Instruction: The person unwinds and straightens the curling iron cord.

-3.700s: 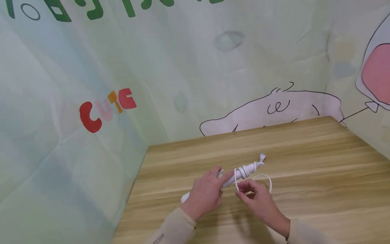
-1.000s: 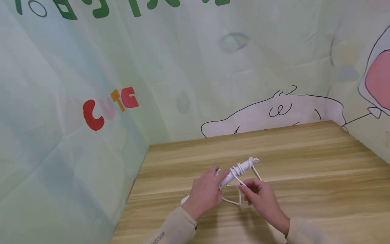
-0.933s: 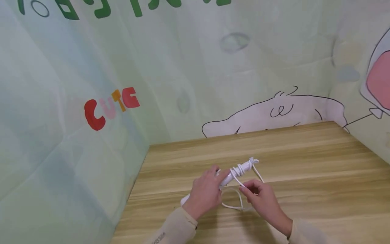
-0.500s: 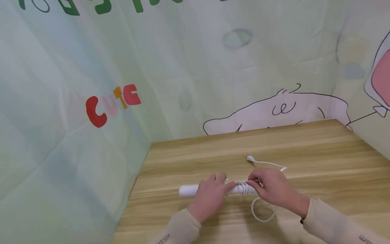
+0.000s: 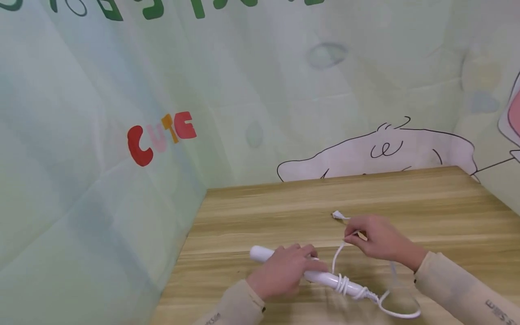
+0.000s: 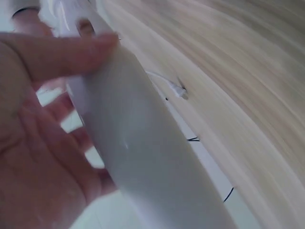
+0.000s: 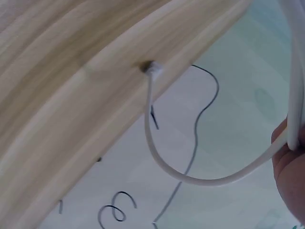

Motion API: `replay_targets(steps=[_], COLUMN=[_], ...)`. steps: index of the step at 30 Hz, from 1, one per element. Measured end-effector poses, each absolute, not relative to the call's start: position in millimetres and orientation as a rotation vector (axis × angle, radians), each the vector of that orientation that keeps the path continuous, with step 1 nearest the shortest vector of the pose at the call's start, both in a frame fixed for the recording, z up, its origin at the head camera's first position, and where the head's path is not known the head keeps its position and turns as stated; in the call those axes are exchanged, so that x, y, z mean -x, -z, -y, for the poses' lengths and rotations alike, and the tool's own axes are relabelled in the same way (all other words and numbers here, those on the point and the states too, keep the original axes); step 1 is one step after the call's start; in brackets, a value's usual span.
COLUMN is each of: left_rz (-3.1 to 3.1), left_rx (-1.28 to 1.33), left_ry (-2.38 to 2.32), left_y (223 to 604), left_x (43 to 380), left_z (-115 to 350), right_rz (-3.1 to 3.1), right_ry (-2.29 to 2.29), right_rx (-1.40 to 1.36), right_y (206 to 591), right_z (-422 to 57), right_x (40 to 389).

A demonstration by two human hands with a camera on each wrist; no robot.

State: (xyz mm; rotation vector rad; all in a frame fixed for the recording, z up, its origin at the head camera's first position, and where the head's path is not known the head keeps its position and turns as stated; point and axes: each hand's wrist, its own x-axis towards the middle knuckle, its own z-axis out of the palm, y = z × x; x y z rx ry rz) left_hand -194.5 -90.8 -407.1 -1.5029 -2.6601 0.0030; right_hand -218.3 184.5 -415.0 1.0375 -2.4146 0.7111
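Taking twelve as the table's far edge, the pale green cloth (image 5: 260, 85) is the biggest thing here, standing behind twelve o'clock and down the nine o'clock side. It carries the coloured word "CUTE" (image 5: 140, 146) at ten and a pale outlined figure (image 5: 426, 146) at one. In front of it spreads the wood-grained table (image 5: 264, 207).

Two arms in light sleeves (image 5: 447, 280) reach in from the near side, the hands well apart from each other. The left hand (image 5: 284, 271) is wrapped round the white wand (image 5: 322, 278), its thumb lying across the top and its fingers on the other side. The wand is over the near half of the table, toward six o'clock; its thick rounded end points to ten, its narrower end between three and four. I can't tell whether it rests fully on the wood.

The right hand (image 5: 383, 237), between two and three o'clock from the left, pinches the white cord (image 5: 342, 284) between thumb and fingers. The cord winds several turns round the narrower end, with a slack loop beyond the tip and another length rising to the pinch. Smallest is the plug (image 5: 337, 215), lying on the table at ten o'clock from the right hand.
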Motion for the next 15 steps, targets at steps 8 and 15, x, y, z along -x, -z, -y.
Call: replay_targets(steps=[8,15], left_rz=[2.560,2.646], left_rx=[1.757,1.542], left_ry=[0.466,0.730], left_y=[395,381], left_x=[199,198], left_z=[95,95], right_rz=[2.381,2.229], right_ry=[-0.950,-0.779], right_rx=[-1.138,-1.190], right_y=[442,470], right_z=[-198,-195], right_x=[224,222])
